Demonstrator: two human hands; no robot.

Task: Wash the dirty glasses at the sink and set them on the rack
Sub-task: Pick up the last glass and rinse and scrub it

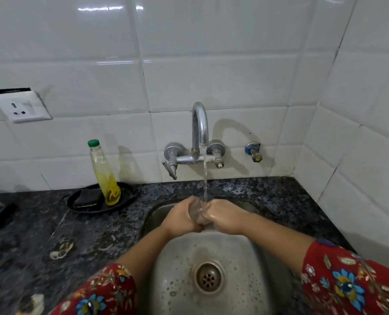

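Note:
A clear drinking glass (197,212) stands upright between my two hands over the steel sink (180,264). My left hand (181,218) wraps its left side and my right hand (225,217) grips its right side. Water runs from the chrome tap (200,128) in a thin stream straight into the glass's mouth. The lower part of the glass is hidden by my fingers. No rack is in view.
A bottle of yellow dish liquid with a green cap (104,176) stands on a black dish (125,196) holding a dark scrub pad (86,198), left of the sink on the dark granite counter (52,228). A wall socket (21,106) sits upper left. Tiled walls close the back and right.

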